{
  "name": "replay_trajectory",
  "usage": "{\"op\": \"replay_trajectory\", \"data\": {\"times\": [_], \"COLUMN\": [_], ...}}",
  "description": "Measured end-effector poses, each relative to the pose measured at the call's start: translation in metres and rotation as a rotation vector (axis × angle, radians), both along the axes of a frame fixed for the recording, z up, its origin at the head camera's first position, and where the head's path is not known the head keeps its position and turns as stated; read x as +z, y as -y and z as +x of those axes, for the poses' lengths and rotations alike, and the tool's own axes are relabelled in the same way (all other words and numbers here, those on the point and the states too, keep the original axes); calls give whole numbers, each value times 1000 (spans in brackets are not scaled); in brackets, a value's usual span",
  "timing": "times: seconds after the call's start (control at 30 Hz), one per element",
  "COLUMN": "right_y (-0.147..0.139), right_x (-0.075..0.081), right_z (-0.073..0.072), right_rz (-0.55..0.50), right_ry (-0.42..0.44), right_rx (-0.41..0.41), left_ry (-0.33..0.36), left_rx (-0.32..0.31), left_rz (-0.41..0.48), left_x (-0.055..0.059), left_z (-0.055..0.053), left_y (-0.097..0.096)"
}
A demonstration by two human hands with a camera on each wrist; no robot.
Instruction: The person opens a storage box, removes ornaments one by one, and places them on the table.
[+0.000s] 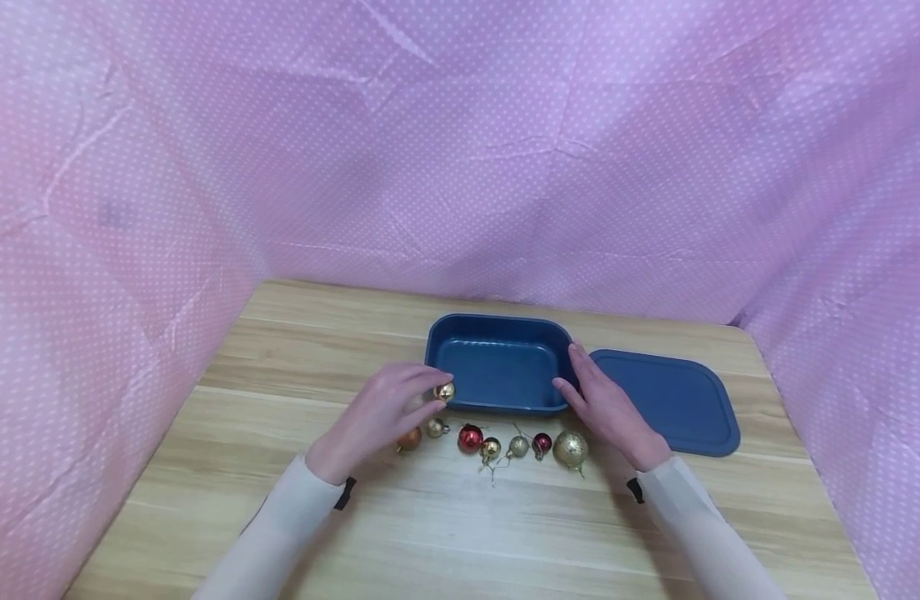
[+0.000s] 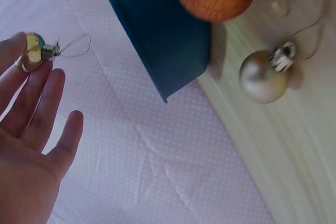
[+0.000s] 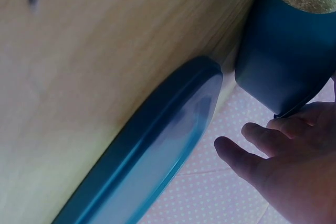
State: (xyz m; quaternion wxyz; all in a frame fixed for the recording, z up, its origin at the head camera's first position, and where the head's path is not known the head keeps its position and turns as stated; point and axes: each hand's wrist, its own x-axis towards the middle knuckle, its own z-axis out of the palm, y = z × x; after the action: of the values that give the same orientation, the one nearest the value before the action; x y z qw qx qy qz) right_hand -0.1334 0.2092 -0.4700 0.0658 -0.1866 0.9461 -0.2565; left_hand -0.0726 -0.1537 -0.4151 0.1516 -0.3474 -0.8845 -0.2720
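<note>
My left hand (image 1: 388,408) pinches a small shiny gold Christmas bauble (image 1: 445,392) between thumb and fingertips, at the near left corner of a deep blue box (image 1: 505,409). In the left wrist view that bauble (image 2: 34,52) has a metal cap and a thin wire loop. My right hand (image 1: 610,410) lies at the box's right rim, its fingers fairly straight and its thumb reaching over the inner side. Below the box stand a red bauble (image 1: 471,438), another gold one (image 1: 491,448), a glittery one (image 1: 518,447), a dark red one (image 1: 542,443) and a large gold glitter one (image 1: 571,449).
A flat blue lid (image 1: 666,402) lies on the wooden table (image 1: 460,525) to the right of the box. Near the left wrist are an orange bauble (image 1: 410,439) and a pale gold one (image 1: 436,428). Pink dotted cloth (image 1: 505,167) hangs around the table.
</note>
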Motion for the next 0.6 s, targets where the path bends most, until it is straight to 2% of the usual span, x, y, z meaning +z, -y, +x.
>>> {"op": "replay_trajectory", "data": {"times": [0.13,0.27,0.5,0.6], "right_y": [-1,-1,-1,0], "right_x": [0,0,0,-2], "right_z": [-1,-2,-2,-1], "right_rz": [2,1,1,3], "right_ry": [7,4,-3,0], "right_rx": [4,3,5,10], "left_ry": [-42,-54,-85,-71], "left_rx": [-12,-15,-26,-30], "left_rz": [41,79,83,66], "left_x": [-5,-10,-21,-28], "left_z": [11,20,35,44], "left_y": [1,1,-3,-6]}}
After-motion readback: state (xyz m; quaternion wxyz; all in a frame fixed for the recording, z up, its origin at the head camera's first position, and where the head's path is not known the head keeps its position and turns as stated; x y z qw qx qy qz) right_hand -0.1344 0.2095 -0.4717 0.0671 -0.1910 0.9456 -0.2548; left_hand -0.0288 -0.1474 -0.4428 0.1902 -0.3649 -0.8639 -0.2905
